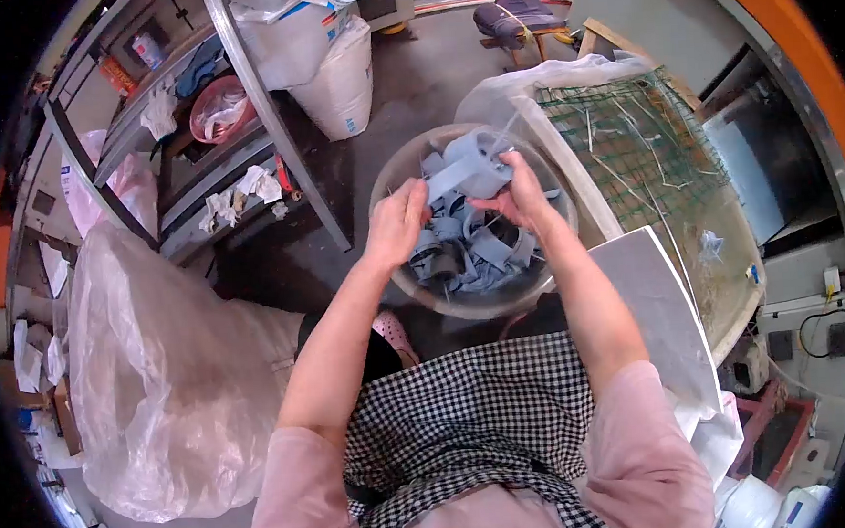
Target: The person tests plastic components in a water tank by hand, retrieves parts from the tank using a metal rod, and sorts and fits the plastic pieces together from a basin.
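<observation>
Around one tub (477,309), counted: two hands above, left hand (401,217) and right hand (521,199), plus one blue-grey piece (473,170) held between. Inside the tub, many loose parts (489,249), too tangled to number. Beyond it, at least two white sacks (339,89), one dark bundle (513,20). Left of it, one red basin (242,127), one large plastic bag (162,392). Right, one green net (630,124).

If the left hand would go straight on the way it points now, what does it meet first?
Most likely the grey plastic part: the left hand holds one end of it and seems to point toward the rest. What comes beyond is unclear, as depth is hard to judge here.
</observation>
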{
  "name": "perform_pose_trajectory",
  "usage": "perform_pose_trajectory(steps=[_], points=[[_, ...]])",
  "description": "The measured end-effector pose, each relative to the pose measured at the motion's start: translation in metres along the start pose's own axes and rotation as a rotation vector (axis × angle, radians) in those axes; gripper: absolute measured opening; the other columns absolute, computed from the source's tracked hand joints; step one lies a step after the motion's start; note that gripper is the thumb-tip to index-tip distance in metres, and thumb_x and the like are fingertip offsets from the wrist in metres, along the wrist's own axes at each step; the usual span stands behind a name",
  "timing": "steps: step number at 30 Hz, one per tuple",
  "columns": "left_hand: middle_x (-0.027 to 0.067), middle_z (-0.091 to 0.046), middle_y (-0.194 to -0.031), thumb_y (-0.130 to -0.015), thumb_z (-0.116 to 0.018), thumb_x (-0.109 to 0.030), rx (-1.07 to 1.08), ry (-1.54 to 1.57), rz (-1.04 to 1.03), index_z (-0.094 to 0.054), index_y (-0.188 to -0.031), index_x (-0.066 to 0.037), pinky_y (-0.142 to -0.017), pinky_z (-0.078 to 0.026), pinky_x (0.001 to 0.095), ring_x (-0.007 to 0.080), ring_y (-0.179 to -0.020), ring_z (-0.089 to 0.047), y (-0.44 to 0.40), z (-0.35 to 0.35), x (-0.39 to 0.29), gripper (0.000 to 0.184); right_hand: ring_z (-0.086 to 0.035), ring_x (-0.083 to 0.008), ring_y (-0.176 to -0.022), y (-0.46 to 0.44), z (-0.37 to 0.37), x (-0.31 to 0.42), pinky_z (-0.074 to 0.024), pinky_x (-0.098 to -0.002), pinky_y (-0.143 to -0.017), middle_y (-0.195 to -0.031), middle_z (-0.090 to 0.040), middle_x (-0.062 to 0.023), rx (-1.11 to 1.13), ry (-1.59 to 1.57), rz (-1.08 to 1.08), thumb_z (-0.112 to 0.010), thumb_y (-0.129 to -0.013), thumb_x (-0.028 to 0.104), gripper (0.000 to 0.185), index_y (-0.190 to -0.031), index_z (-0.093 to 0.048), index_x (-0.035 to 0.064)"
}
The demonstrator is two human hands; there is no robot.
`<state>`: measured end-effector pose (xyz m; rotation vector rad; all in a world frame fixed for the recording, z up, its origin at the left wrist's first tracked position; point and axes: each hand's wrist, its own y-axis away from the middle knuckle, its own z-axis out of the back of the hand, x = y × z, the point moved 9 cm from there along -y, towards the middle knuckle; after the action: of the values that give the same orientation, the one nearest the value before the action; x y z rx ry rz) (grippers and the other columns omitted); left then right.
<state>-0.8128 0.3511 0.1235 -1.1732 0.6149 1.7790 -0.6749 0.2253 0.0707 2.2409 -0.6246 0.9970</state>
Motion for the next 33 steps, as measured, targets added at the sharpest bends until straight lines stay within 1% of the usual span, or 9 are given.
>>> perform_pose_trajectory(steps=[4, 10, 12, 17, 20, 22, 26, 28, 33], points=[[0.0192, -0.057, -0.059, -0.094, -0.033, -0.043, -0.251, -0.198, -0.034, -0.061, -0.065, 0.001, -0.061, -0.044, 0.043, 0.0388, -0.062, -0.058, -0.003, 0.02, 0.0, 0.059, -0.054, -0.0352, -0.105, 0.007, -0.017, 0.002, -0.0549, -0.0487, -0.073, -0.121, -0.047, -0.0202, 0.019, -0.007, 0.036, -0.036, -0.089, 0.034, 0.048, -0.125, -0.038, 0.0011], [0.0231, -0.057, -0.062, -0.095, -0.033, -0.027, -0.379, -0.233, -0.264, -0.063, -0.073, 0.005, -0.058, -0.043, 0.0435, 0.038, -0.062, -0.059, 0.003, 0.028, -0.015, 0.05, -0.057, -0.0352, -0.098, 0.02, -0.03, 0.027, -0.0536, -0.0526, -0.071, -0.112, -0.055, -0.0169, 0.177, 0.013, 0.067, -0.041, -0.091, 0.037, 0.047, -0.122, -0.043, 0.0017], [0.0219, -0.059, -0.064, -0.094, -0.035, -0.022, -0.596, -0.312, -0.552, -0.063, -0.076, 0.005, -0.056, -0.043, 0.0433, 0.0375, -0.062, -0.059, 0.021, 0.036, -0.03, 0.043, -0.061, -0.0287, -0.09, 0.02, -0.024, 0.032, -0.0549, -0.0458, -0.069, -0.107, -0.059, -0.0137, 0.15, 0.007, 0.083, -0.045, -0.09, 0.036, 0.043, -0.117, -0.049, 0.0023], [0.0151, -0.06, -0.062, -0.094, -0.04, -0.017, -0.397, -0.235, -0.43, -0.059, -0.102, 0.004, -0.052, -0.041, 0.0381, 0.0297, -0.047, -0.05, 0.001, 0.029, 0.024, 0.03, -0.061, -0.0117, -0.081, 0.023, -0.015, 0.051, -0.0493, -0.0246, -0.057, -0.093, -0.063, -0.006, 0.12, 0.376, 0.222, -0.065, -0.08, 0.022, 0.039, -0.112, -0.055, 0.0021], [0.0168, -0.059, -0.057, -0.095, -0.035, -0.025, -0.522, -0.305, -0.67, -0.064, -0.082, 0.006, -0.052, -0.042, 0.0409, 0.0314, -0.048, -0.052, 0.026, 0.03, -0.041, 0.044, -0.06, -0.0099, -0.078, 0.005, 0.006, 0.038, -0.0466, -0.0212, -0.055, -0.085, -0.064, -0.0041, 0.148, 0.484, 0.17, -0.07, -0.074, 0.016, 0.043, -0.112, -0.057, 0.0017], [0.0184, -0.058, -0.057, -0.094, -0.034, -0.025, -0.31, -0.19, -0.476, -0.064, -0.079, 0.007, -0.054, -0.042, 0.042, 0.0343, -0.052, -0.056, 0.012, 0.021, -0.028, 0.047, -0.06, -0.0095, -0.075, 0.02, 0.002, 0.046, -0.047, -0.0218, -0.06, -0.081, -0.066, -0.0037, 0.06, 0.596, 0.123, -0.071, -0.073, 0.013, 0.039, -0.108, -0.06, 0.0014], [0.0206, -0.06, -0.063, -0.094, -0.035, -0.019, -0.26, -0.257, -0.507, -0.062, -0.085, 0.008, -0.055, -0.044, 0.0411, 0.0365, -0.057, -0.058, 0.009, 0.009, -0.026, 0.039, -0.06, -0.0119, -0.075, 0.023, -0.01, 0.053, -0.0471, -0.0273, -0.073, -0.08, -0.067, -0.0056, 0.151, 0.764, 0.273, -0.076, -0.068, 0.025, 0.036, -0.097, -0.067, 0.0059], [0.0234, -0.057, -0.061, -0.094, -0.035, -0.022, -0.37, -0.359, -0.55, -0.063, -0.068, 0.005, -0.056, -0.045, 0.0419, 0.0377, -0.059, -0.059, 0.009, 0.011, -0.029, 0.047, -0.061, -0.012, -0.076, 0.01, 0.005, 0.048, -0.0469, -0.0275, -0.073, -0.081, -0.068, -0.0049, 0.043, 0.89, 0.267, -0.076, -0.064, 0.028, 0.035, -0.092, -0.07, 0.0063], [0.0236, -0.056, -0.061, -0.094, -0.035, -0.021, -0.311, -0.345, -0.452, -0.062, -0.064, 0.003, -0.055, -0.044, 0.045, 0.0384, -0.058, -0.058, -0.005, -0.002, -0.011, 0.047, -0.065, -0.0224, -0.076, 0.003, 0.021, 0.042, -0.0487, -0.0318, -0.075, -0.081, -0.068, -0.0114, -0.101, 1.085, 0.211, -0.075, -0.059, 0.036, 0.043, -0.091, -0.071, 0.0074]])
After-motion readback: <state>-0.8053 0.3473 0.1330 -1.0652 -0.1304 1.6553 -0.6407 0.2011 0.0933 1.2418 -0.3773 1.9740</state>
